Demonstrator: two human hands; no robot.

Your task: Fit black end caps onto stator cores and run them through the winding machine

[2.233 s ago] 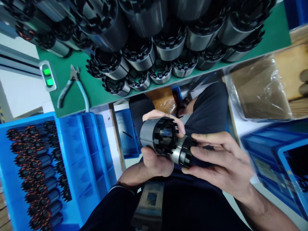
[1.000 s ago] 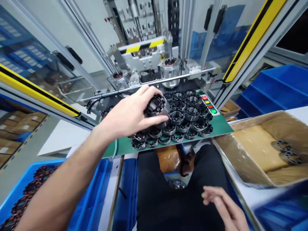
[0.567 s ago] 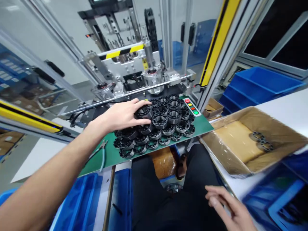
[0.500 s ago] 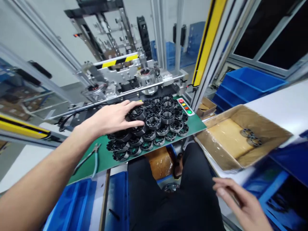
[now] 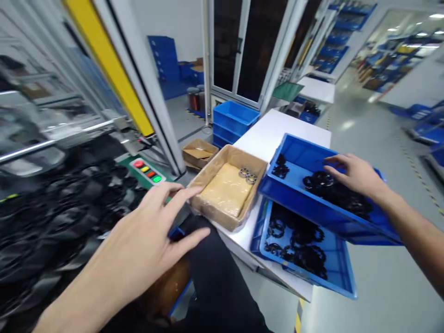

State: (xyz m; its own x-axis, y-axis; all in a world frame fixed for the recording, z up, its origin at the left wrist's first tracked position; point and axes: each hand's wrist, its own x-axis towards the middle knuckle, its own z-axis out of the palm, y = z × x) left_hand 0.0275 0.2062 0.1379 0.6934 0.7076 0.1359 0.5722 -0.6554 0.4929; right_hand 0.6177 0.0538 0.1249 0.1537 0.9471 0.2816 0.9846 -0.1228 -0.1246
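"Fingers (image 5: 338, 159) of the right hand (image 5: 360, 176) are seen parted from the thumb and slightly curled above the upper blue bin (image 5: 312, 208); is anything held?"

"Nothing is seen between them, though whether the black rings (image 5: 322, 179) are touched cannot be told."

"Which way are those rings placed from the fingertips?"

"Just below them in the view and a little to the left; more are spread beneath the palm. By a round ring no long axis is offered, but the heap is stretched along the bin's length."

"And the left hand (image 5: 149, 240)?"

"It is held well apart, thumb and fingers spread, with nothing seen in its grasp. Between the two, in the view, the cardboard box (image 5: 218, 217) is set on the white table (image 5: 270, 132), so the right hand is judged much the nearer."
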